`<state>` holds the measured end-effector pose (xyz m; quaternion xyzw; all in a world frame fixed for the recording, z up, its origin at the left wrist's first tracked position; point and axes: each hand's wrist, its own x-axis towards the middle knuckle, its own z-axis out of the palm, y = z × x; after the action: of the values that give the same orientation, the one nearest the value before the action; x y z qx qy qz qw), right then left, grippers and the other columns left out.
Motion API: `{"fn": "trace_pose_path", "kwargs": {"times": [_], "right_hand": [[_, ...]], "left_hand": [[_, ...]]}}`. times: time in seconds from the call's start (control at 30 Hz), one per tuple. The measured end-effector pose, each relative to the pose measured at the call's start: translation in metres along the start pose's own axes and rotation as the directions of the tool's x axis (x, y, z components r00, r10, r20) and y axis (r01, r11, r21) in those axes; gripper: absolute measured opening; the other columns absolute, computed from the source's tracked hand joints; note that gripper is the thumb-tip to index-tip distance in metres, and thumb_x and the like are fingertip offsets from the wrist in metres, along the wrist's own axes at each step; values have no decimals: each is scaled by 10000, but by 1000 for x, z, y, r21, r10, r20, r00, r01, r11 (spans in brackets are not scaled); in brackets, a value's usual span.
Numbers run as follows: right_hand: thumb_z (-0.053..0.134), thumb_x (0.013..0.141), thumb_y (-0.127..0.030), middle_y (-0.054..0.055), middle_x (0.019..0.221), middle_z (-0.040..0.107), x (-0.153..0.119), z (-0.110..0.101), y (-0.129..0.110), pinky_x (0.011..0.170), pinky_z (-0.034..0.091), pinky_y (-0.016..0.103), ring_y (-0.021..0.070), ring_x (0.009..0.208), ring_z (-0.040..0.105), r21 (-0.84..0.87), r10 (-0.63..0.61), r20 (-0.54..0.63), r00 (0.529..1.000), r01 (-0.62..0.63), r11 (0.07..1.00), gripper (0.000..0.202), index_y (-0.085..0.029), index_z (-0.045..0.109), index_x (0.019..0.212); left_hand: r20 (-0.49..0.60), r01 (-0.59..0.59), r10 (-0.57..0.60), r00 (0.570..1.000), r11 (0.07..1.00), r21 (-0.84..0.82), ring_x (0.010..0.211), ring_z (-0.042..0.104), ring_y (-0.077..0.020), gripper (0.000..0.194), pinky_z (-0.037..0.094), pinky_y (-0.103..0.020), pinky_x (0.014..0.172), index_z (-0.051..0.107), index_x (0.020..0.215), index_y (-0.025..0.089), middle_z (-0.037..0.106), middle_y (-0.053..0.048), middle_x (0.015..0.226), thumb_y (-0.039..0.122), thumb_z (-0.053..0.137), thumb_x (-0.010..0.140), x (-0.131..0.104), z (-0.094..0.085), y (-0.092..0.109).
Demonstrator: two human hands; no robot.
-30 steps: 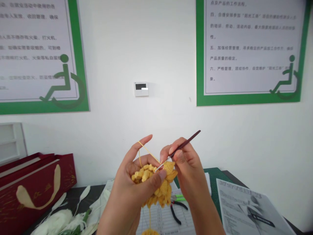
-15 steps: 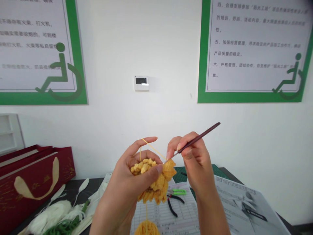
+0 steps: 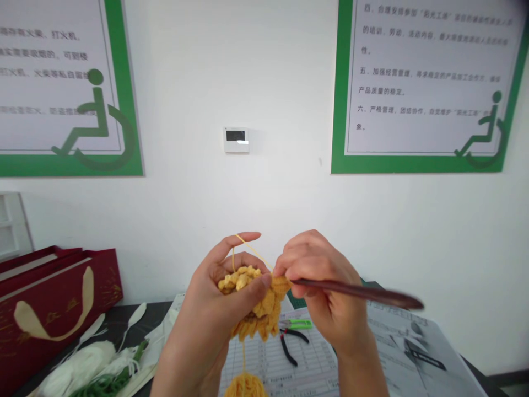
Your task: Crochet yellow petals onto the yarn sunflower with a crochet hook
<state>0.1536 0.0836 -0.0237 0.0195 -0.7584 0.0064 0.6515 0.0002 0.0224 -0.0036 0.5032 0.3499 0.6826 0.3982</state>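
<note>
My left hand [image 3: 225,298] pinches a yellow crocheted piece [image 3: 264,314] with layered, ruffled stitches between thumb and fingers. A strand of yellow yarn [image 3: 252,246] loops over its raised index finger and runs to the right edge of the work. In my right hand [image 3: 326,286] is a crochet hook [image 3: 363,292] with a dark red handle, pointing out to the right. The hook's tip is hidden by the fingers, which touch the piece's edge. Below, another strand leads down to a yellow yarn ball [image 3: 247,386], cut by the frame's bottom.
Black-handled pliers [image 3: 291,344] and a green-handled cutter [image 3: 298,323] lie on printed sheets [image 3: 318,375]. To the left stand dark red gift bags [image 3: 61,309], with white yarn [image 3: 78,369] and green yarn [image 3: 103,384] nearby. A white wall rises behind the table.
My right hand has rolled over, swinging the crochet hook's handle from pointing up-right to nearly level, slightly down. My left hand keeps its hold on the crocheted piece.
</note>
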Motion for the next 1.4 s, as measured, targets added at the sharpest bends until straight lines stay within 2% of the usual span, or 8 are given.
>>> {"fn": "trace_pose_path", "kwargs": {"times": [0.17, 0.4, 0.63, 0.87, 1.07, 1.2, 1.3, 1.4], "right_hand": [[611, 1018, -129, 28, 915, 733, 4, 5, 0, 799, 542, 401, 198, 888, 657, -210, -135, -6, 991, 131, 969, 133, -242, 651, 962], [714, 956, -269, 19, 944, 699, -14, 23, 35, 758, 573, 445, 232, 866, 680, 88, -33, -254, 967, 57, 995, 109, -353, 671, 1012], [630, 952, -167, 48, 941, 745, -12, 32, 11, 763, 474, 455, 251, 840, 632, -508, -265, -235, 935, 114, 854, 195, -322, 665, 1065], [495, 1068, -225, 6, 794, 642, -7, 25, -9, 718, 444, 358, 175, 725, 590, -53, 216, -345, 914, -248, 967, 166, -247, 625, 967], [644, 1025, -427, -43, 660, 564, -1, 36, 8, 668, 446, 279, 138, 658, 531, 615, 656, -95, 749, -474, 631, 314, -232, 539, 802], [731, 962, -331, -28, 777, 616, -2, 38, 14, 653, 456, 287, 156, 724, 579, 582, 478, -119, 871, -328, 744, 200, -258, 568, 873], [685, 963, -195, -3, 846, 644, -8, 35, 15, 725, 473, 367, 192, 808, 604, 127, 166, -280, 946, -135, 983, 108, -299, 655, 955], [684, 913, -84, -11, 836, 679, -13, 34, 17, 742, 440, 420, 190, 752, 580, -381, -215, -313, 925, 86, 921, 264, -342, 698, 969]], "left_hand": [[-66, -51, 45, 997, 994, -102, 551, 627, -138, 675, 515, -229, 539, 686, 1221, 163, 733, 26, 690, 118, 970, 610, -4, 4, 3], [-24, 123, -135, 991, 949, -290, 584, 625, -119, 767, 552, -227, 593, 698, 1306, 124, 656, 51, 669, 173, 998, 601, -3, 7, 3], [-72, -62, 52, 996, 987, -151, 562, 638, -136, 765, 534, -222, 556, 669, 1314, 147, 730, 31, 688, 120, 976, 614, 0, 2, 2], [-87, -128, 129, 988, 992, 18, 550, 629, -153, 659, 516, -233, 517, 697, 1244, 144, 758, -1, 696, 177, 969, 644, -1, -5, 5], [-76, -86, 79, 994, 992, -96, 597, 659, -151, 567, 510, -218, 561, 783, 1124, 154, 757, -13, 716, 163, 996, 599, 1, -7, 7], [-105, -103, 92, 990, 989, -103, 576, 648, -155, 570, 510, -227, 539, 797, 1123, 172, 741, 2, 696, 109, 980, 587, 0, -4, 5], [-127, -79, 60, 990, 985, -150, 580, 651, -152, 610, 530, -237, 560, 797, 1162, 173, 740, 10, 707, 113, 985, 584, -1, 0, 4], [-23, 44, -51, 998, 966, -253, 582, 648, -130, 607, 540, -225, 588, 806, 1179, 156, 726, 11, 713, 154, 994, 602, 0, 1, 2]]}}
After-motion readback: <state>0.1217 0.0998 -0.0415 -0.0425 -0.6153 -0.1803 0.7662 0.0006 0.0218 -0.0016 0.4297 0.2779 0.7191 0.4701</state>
